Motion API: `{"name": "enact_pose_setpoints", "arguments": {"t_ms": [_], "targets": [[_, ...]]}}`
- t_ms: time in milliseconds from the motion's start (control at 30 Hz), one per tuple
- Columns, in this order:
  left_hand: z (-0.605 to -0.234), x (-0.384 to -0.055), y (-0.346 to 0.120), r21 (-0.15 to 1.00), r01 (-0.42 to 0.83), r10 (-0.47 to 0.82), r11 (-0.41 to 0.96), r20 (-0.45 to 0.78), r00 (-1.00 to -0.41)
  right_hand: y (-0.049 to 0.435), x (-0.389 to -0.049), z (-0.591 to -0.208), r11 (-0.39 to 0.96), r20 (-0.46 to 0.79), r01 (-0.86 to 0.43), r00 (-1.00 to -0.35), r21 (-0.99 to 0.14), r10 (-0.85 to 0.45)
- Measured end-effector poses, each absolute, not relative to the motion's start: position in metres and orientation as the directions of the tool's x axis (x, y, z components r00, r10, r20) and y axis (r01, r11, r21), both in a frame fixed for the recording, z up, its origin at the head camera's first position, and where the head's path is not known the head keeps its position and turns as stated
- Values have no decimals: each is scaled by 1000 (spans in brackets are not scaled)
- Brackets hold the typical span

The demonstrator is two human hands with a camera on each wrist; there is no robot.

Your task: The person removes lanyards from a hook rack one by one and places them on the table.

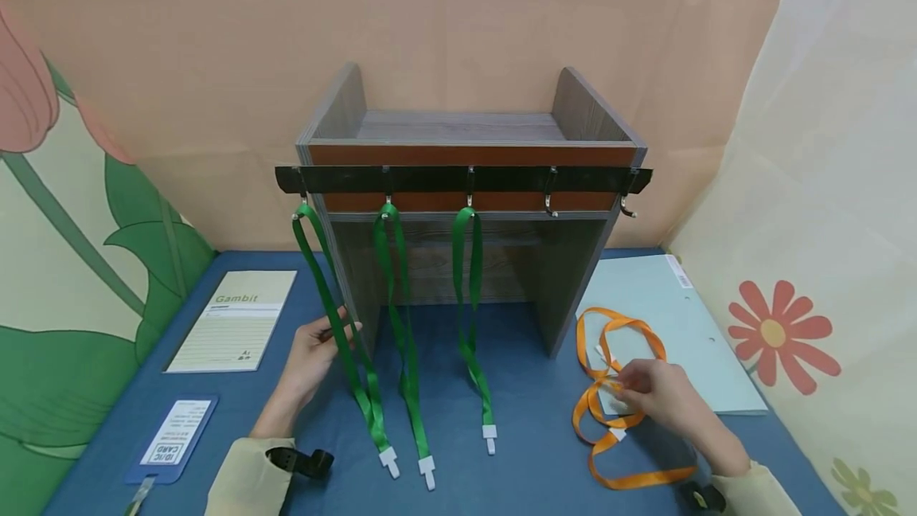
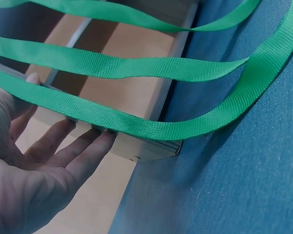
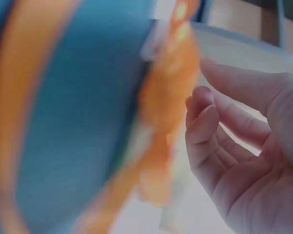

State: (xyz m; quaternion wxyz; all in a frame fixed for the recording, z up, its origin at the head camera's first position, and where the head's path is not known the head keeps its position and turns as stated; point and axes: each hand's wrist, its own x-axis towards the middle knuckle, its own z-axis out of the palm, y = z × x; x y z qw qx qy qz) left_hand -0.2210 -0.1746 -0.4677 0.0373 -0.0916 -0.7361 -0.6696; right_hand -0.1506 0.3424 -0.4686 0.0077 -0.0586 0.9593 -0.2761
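Note:
In the head view, my left hand (image 1: 313,353) is behind the leftmost green lanyard (image 1: 335,317), beside the shelf unit's (image 1: 423,155) left panel. The left wrist view shows that hand's fingers (image 2: 83,153) loosely extended, their tips at the edge of the green strap (image 2: 97,112). Two more green lanyards (image 1: 403,333) (image 1: 469,325) hang from hooks, white clips down. My right hand (image 1: 662,396) is over tangled orange lanyards (image 1: 598,412) on the right. In its wrist view, thumb and bent fingers (image 3: 202,129) stand apart, right at the blurred orange strap (image 3: 168,87).
A black hook rail (image 1: 430,179) crosses the shelf's front; its two right hooks (image 1: 550,204) (image 1: 626,207) hold nothing. A pale blue folder (image 1: 666,325) lies partly under the orange lanyards. At left lie a notepad (image 1: 239,321) and a blue badge holder (image 1: 172,440).

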Motion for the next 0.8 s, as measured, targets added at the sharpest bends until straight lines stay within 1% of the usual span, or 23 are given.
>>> {"name": "enact_pose_setpoints", "arguments": {"t_ms": [67, 167, 300, 500, 700, 800], "targets": [[-468, -221, -174, 979, 183, 87, 87, 176, -981, 335, -150, -457, 838, 60, -150, -988, -525, -139], [-468, -220, -174, 979, 185, 88, 89, 178, -980, 318, -150, -436, 810, 158, -254, -967, -529, -199], [-468, -221, -173, 979, 181, 90, 92, 173, -981, 286, -150, -402, 759, 301, -378, -921, -530, -248], [-469, -223, -171, 983, 163, 93, 84, 155, -983, 240, -153, -353, 704, 410, -462, -874, -540, -260], [-468, -223, -173, 983, 160, 86, 94, 152, -985, 203, -170, -328, 571, 588, -617, -763, -541, -268], [-466, -222, -174, 982, 163, 94, 94, 154, -984, 188, -180, -315, 495, 637, -666, -726, -558, -260]]}}
